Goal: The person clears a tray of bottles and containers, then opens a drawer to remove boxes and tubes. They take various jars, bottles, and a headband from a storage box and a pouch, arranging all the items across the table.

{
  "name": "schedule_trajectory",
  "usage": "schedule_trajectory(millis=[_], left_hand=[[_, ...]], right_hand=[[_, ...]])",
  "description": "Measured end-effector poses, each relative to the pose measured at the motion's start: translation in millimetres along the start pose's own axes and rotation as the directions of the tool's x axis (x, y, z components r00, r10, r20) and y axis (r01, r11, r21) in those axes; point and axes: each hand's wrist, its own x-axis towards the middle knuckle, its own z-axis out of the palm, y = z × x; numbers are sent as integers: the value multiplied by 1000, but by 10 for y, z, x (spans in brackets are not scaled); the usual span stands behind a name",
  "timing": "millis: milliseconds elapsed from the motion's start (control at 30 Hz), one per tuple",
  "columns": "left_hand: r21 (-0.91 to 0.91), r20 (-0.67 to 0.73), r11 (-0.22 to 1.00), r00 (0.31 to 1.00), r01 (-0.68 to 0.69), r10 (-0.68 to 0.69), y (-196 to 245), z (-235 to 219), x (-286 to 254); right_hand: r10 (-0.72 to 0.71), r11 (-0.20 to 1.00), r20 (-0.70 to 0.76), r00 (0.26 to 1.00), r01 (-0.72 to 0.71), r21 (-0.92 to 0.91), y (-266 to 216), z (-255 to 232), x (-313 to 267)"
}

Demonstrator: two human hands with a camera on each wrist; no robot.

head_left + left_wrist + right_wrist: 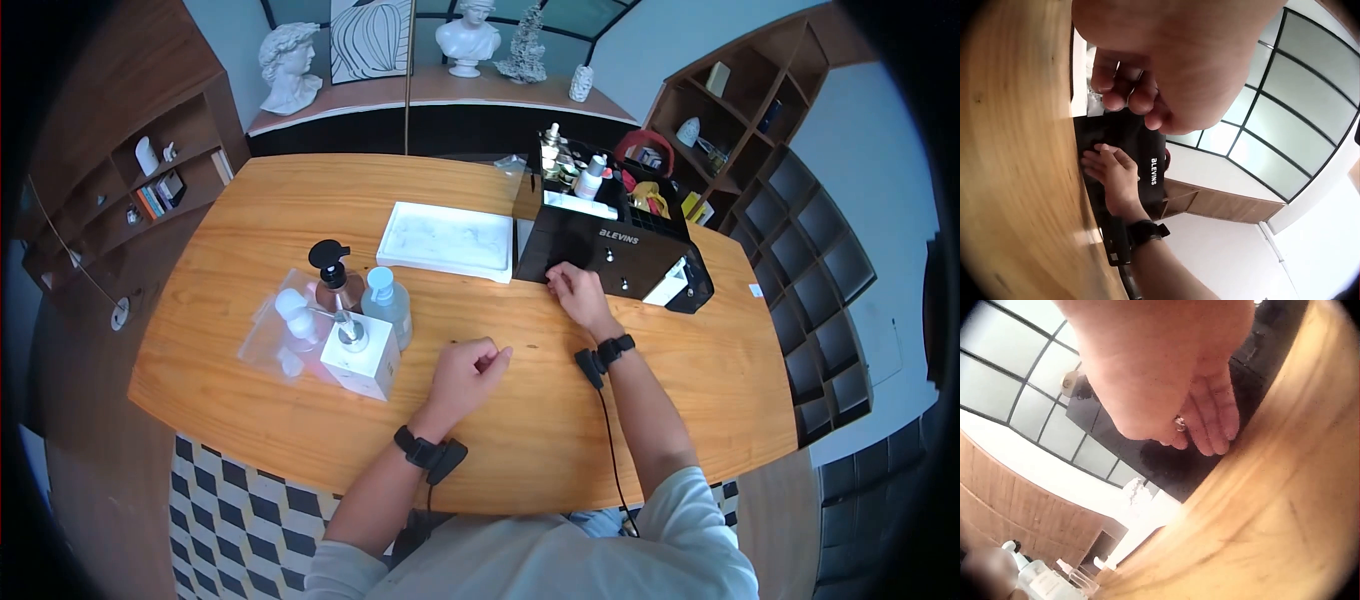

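A black organizer box (575,240) with "BLEVINS" on its front stands at the back right of the table. My right hand (580,293) is at the left part of that front, close to the tabletop. The right wrist view shows its fingers (1213,422) fairly straight against the dark panel, with a small shiny knob (1180,423) beside the thumb. My left hand (465,378) hovers over the table's middle, fingers (1141,94) loosely curled and holding nothing. Bottles and a toner-style tube (580,205) fill the box's top.
A white tray (445,240) lies left of the box. On the left stand a white pump dispenser (365,360), a pale-blue bottle (388,305) and a dark pump bottle (340,285), beside a clear plastic bag (262,335). A cable (610,430) runs from the right wrist.
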Motion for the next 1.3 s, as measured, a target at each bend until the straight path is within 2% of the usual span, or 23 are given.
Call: schedule_trajectory(millis=[33,67,167,233,267,300,367,467,567,600,700,733,767,867,967,1000,1100,1133,1167,1233,1300], left_hand=[[21,-18,1000,1000,2,-2,14,1,3],[42,-31,999,999,7,-6,25,7,-3],[120,-56,993,998,-8,15,15,-32,-39],[197,-52,980,998,-8,18,33,-110,0],[237,-50,971,999,21,-9,97,-127,-26],[273,-52,961,998,51,-38,146,-126,-52],[232,-6,973,1000,12,-10,182,-120,-60],[180,106,981,993,-70,51,251,-108,-97],[169,222,965,962,-201,161,254,-51,-149],[173,250,953,947,-250,203,246,-40,-162],[187,304,959,941,-214,151,211,-41,-180],[186,307,959,939,-215,151,207,-46,-186],[185,312,959,938,-217,152,208,-53,-187],[122,319,975,938,-185,138,269,-61,-170],[61,328,976,928,-208,177,204,-47,-138],[46,326,975,926,-217,191,164,-40,-161],[48,352,989,929,-139,113,174,-72,-159],[59,343,986,931,-155,126,162,-73,-159],[66,335,983,932,-171,140,146,-62,-163],[56,291,985,946,-165,142,156,-35,-164],[21,210,992,971,-122,115,207,-55,-144]], right_hand=[[-11,1000,-33,999,11,18,18,12,-28],[23,996,-21,1000,-25,-86,-124,-35,-57],[55,983,33,998,-49,-176,-501,-151,-331],[9,993,35,999,-5,-116,-597,-201,-678],[43,991,75,996,-34,-128,-770,-276,-862],[76,995,83,994,-71,-66,-802,-276,-1055],[26,999,104,994,-23,-31,-921,-314,-1329],[29,999,133,991,-22,-47,-1077,-384,-1512],[0,995,203,979,21,-99,-1167,-531,-1480],[-7,1000,252,968,12,-20,-1235,-642,-1430],[90,993,281,956,-107,46,-1315,-956,-1247],[-87,984,225,971,119,-134,-1300,-1030,-1062],[-269,891,200,942,322,-319,-1271,-1091,-874],[-77,850,407,910,274,-451,-917,-1002,-658],[-2,624,503,864,394,-675,-677,-707,-546],[-46,614,474,879,399,-681,-591,-618,-528],[-43,620,438,898,367,-693,-683,-645,-535],[-110,668,398,911,364,-648,-737,-705,-534],[-105,679,347,932,322,-660,-819,-734,-527],[-215,671,213,953,303,-677,-867,-808,-538],[-315,754,72,946,295,-587,-983,-949,-495]])
